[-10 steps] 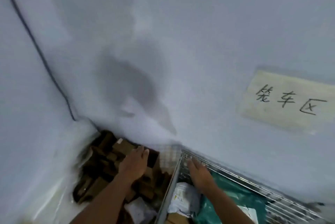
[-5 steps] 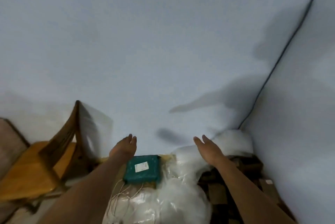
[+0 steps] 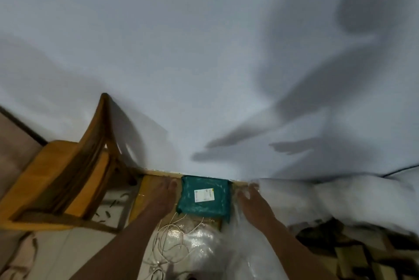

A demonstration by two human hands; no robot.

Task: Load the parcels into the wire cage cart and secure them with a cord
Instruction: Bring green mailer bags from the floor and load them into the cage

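Observation:
A green plastic-wrapped parcel [image 3: 205, 197] with a white label lies against the wall on a cardboard box [image 3: 145, 195]. My left hand [image 3: 162, 193] reaches along the parcel's left side, fingers straight, just beside its edge. My right hand [image 3: 251, 199] is at the parcel's right side with fingers spread, over clear plastic wrap [image 3: 244, 241]. A thin pale cord [image 3: 170, 236] lies in loose loops in front of the parcel. The wire cage cart is out of view.
A wooden chair [image 3: 68, 180] stands at the left against the wall. White plastic sheeting [image 3: 340, 198] bulges at the right, with dark cardboard scraps [image 3: 353, 250] below it. The white wall is right behind the parcel.
The view has swung left from the cart and scrap pile to the parcel by the chair. Both hands have come down to either side of the green parcel.

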